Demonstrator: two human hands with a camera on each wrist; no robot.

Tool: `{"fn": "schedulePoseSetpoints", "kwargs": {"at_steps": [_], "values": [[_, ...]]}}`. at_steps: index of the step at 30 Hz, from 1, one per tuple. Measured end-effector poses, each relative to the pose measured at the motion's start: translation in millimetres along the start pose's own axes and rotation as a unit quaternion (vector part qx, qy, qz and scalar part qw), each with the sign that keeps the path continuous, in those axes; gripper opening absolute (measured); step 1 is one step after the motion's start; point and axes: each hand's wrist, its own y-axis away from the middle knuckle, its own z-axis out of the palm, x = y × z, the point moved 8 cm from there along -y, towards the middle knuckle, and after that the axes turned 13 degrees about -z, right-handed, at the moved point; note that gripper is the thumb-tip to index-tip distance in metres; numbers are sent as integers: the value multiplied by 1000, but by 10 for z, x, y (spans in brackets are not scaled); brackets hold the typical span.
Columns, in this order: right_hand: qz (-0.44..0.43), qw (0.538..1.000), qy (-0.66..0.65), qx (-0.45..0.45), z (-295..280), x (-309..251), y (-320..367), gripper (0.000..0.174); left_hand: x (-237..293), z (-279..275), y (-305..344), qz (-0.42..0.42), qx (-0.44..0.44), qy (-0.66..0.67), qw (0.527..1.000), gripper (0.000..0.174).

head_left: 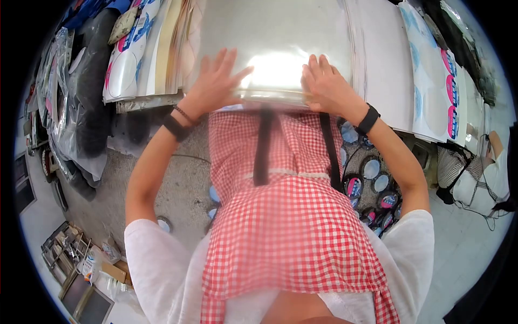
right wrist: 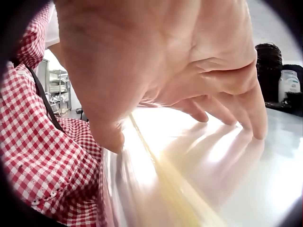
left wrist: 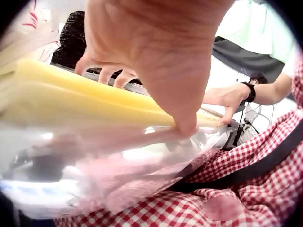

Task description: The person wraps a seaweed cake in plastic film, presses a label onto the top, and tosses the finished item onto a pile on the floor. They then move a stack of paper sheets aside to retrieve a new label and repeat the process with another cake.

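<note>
A thick stack of shiny, clear plastic sheets point(head_left: 270, 32) lies in front of the person, its glossy top reflecting light. My left hand point(head_left: 216, 81) rests on its near left part with fingers spread; the left wrist view has its thumb point(left wrist: 185, 124) against the yellowish front edge point(left wrist: 94, 97). On the near right part, my right hand point(head_left: 330, 86) lies with fingers extended over the top. Its fingertips touch the glossy surface point(right wrist: 279, 156) in the right wrist view, while its thumb sits at the front edge.
Printed sheets with blue and pink labels point(head_left: 452, 92) lie to the right, beside white sheets point(head_left: 380, 65). More printed sheets point(head_left: 129, 59) are stacked at left. Several round labelled pieces point(head_left: 372, 167) lie below at right. A person in white point(head_left: 480, 183) is at far right.
</note>
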Motion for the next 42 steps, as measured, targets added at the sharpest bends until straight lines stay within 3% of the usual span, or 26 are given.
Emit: {"fn": "schedulePoseSetpoints", "kwargs": {"at_steps": [4,7,10,14,18,22,25,28,31,33,34,35,36,38,39,41,42], "values": [[-10,998,64,25,101,-168,-23,60,54,72,102,39,46,-16,998,74],[6,989,146,-5,142,-245,-88,49,98,-47,103,48,63,-35,996,70],[24,988,125,86,106,-144,-86,34,112,-150,116,36,70,34,996,67],[38,984,-151,80,-71,187,-56,17,88,-120,61,24,67,63,995,63],[50,985,-164,1,-73,298,-58,20,-14,-198,-5,38,46,124,990,46],[10,979,-195,64,-45,218,32,24,-136,-200,-178,52,-38,176,982,31],[39,982,-160,92,-137,176,45,24,-87,-179,-257,89,-54,119,987,32],[39,971,-4,234,-67,14,2,16,-141,-293,-346,75,-47,123,988,27],[61,977,-78,187,-34,119,-15,15,149,-680,65,117,280,87,949,30],[61,984,-97,136,17,198,-32,17,154,-679,553,-80,269,178,943,34],[63,986,-105,112,27,225,-57,18,26,-416,856,-277,193,288,896,44],[68,985,-115,113,-28,228,-74,17,-117,-55,1051,-399,157,397,811,52],[73,983,-124,113,-93,225,-78,16,-203,317,1309,-511,145,493,689,60],[73,981,-142,112,-114,250,-101,14,-367,995,1595,-581,206,672,410,73],[69,979,-151,114,-88,289,-91,13,-460,1076,1452,-496,183,769,360,90],[67,974,-175,125,-148,374,-134,12,-510,1047,1278,-419,257,815,308,73],[72,969,-194,132,-222,392,-133,13,-472,1043,1242,-447,214,800,338,64]]}}
